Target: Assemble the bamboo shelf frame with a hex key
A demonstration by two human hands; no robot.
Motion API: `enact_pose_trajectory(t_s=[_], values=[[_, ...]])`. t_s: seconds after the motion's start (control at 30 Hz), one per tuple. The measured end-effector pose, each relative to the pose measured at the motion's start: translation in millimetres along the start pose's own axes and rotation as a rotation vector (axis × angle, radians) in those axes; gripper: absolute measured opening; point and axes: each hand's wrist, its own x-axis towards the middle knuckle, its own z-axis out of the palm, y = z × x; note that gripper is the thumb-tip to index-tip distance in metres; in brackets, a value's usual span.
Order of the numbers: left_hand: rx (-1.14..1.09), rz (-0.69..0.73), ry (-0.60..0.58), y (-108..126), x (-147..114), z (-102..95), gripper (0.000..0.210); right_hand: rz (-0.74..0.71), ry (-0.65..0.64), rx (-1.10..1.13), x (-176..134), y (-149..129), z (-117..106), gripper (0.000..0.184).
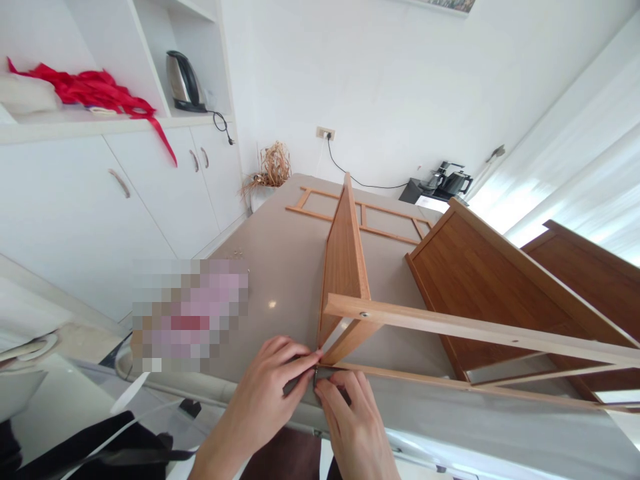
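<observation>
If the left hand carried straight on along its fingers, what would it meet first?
Probably the near lower corner of the wooden frame; the left hand's fingertips look about there, though contact is unclear.

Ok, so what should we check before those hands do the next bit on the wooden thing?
1. Left hand at the end of the lower rail: ok.
2. Right hand close beside it: ok.
3. Near panel standing up on the table: ok.
4. Metal fastener in the upper rail: ok, it shows near the end.
5. Lower rail joined tight: cannot tell, the spot is partly hidden.
6. One hand free: not ok, both are at that corner.
</observation>
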Motion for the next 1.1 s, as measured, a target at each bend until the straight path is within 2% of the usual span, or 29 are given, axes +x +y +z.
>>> enact_pose_trajectory(t_s=[0.2,0.43,0.83,1.1], values=[[-0.006,-0.002,-0.002,2,1,-1.4,0.037,0.007,-0.006,0.043,-4,4,5,0.024],[0.013,0.015,0.006,0,1,-1.0,0.039,-0.075,0.02,0.032,-4,12,5,0.019],[0.005,0.011,0.008,1,1,-1.9,0.037,0.015,0.036,0.019,-4,1,5,0.024],[0.008,0.003,0.0,-1,1,0.1,0.035,0.021,0.018,0.003,-2,-2,1,0.023]])
